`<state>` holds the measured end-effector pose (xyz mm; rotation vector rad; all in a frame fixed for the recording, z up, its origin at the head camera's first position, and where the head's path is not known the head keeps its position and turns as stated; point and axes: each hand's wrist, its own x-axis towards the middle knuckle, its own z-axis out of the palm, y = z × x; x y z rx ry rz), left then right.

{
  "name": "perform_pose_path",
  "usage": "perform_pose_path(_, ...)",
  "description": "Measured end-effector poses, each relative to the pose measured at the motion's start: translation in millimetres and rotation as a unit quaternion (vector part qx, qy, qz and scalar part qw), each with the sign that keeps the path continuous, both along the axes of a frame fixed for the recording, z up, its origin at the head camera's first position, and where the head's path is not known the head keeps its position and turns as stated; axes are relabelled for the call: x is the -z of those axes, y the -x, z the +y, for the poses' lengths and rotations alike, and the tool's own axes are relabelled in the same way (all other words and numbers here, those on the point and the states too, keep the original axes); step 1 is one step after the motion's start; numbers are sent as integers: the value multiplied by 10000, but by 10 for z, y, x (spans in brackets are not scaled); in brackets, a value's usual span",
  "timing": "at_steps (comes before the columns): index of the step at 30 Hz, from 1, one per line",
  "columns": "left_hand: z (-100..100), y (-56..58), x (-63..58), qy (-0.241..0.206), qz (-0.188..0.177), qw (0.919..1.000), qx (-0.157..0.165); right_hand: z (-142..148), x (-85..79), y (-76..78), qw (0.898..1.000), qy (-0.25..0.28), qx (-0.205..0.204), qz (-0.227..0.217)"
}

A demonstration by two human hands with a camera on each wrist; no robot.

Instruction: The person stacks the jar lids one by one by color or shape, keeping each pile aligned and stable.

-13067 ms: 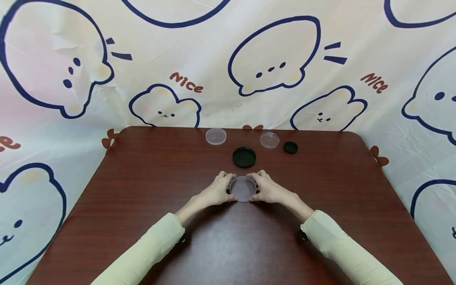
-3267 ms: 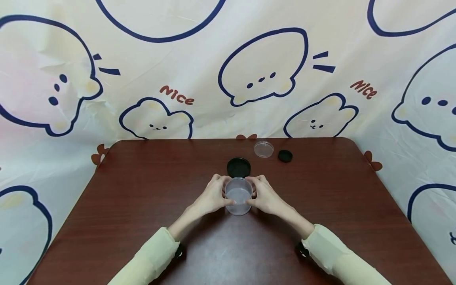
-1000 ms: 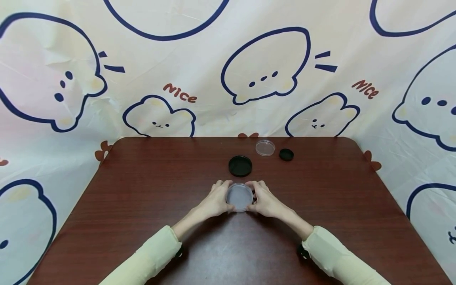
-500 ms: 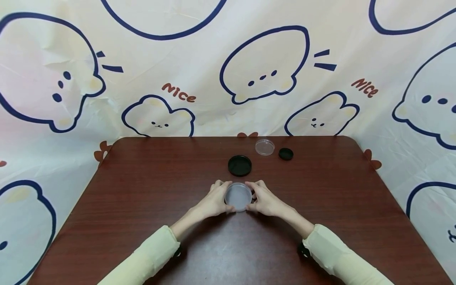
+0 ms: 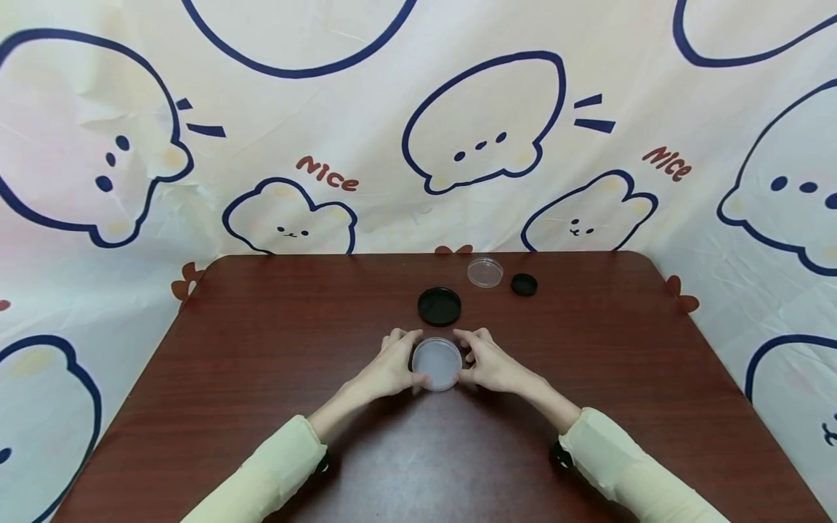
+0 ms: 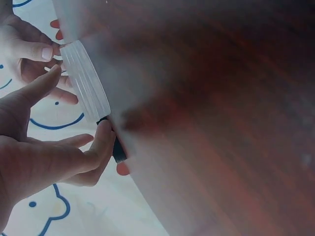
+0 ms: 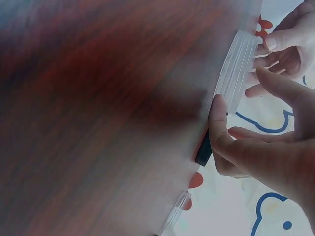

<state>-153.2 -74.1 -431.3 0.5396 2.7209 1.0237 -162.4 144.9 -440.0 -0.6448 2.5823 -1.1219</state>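
Note:
A stack of clear round petri dishes point(image 5: 437, 364) sits on the table between my two hands, its layered rims showing side-on in the left wrist view. My left hand point(image 5: 390, 368) curves loosely along the left side, thumb near the front rim and index finger a little off the back rim. On the other side my right hand point(image 5: 492, 363) mirrors it, its index finger lifted slightly away from the edge. Just behind the stack lies a large black round dish point(image 5: 439, 306).
Toward the back edge of the brown table point(image 5: 275, 327) are a smaller clear dish point(image 5: 485, 272) and a small black dish point(image 5: 524, 284) to its right. A cartoon-printed cloth point(image 5: 392, 131) hangs behind and at both sides.
The clear dish once at the back left is gone from there; both hands lowered a clear dish onto the one in front. Over the last half second the fingers have loosened from the rim.

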Motion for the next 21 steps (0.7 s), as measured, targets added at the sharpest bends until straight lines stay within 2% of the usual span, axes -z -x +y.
perform_pose_path(6, -17, 77, 22, -235, 105, 9997, -40, 63, 6, 80, 10000, 22, -16, -44)
perform_pose_path(12, -22, 193, 35, -494, -62, 9983, -300, 125, 11, 173, 9999, 87, 53, -138)
perform_pose_path(21, 31, 373, 50, -632, 40, 9966, -533, 284, -60, 386, 9989, 137, 247, -365)
